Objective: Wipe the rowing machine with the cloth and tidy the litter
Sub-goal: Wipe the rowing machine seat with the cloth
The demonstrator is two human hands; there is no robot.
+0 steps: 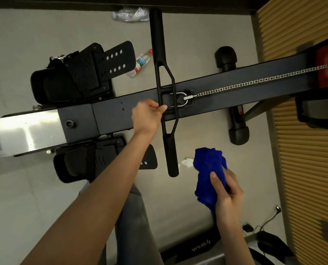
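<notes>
I see a pale floor, and over it the dark rail of the rowing machine runs from side to side. On the right end of the rail there is a wall with fine yellow ribs. A metal chain lies along the top of the rail and ends at the black handle, which crosses the rail. Beyond the rail, a bottle with a red cap lies on the floor near a black footrest. Further beyond the rail lies a crushed clear bottle. On my side of the rail, a white tissue lies on the floor just beside the handle's near end.

My left arm is stretched forward to the rail. The left grip is clamped on the thin bar of the handle, fingers curled round it, just over the rail. The right grip is on my side of the rail, held above the floor. It is clamped on the blue cloth, thumb across the front. The cloth is bunched and stands up out of this grip, near the tissue.
</notes>
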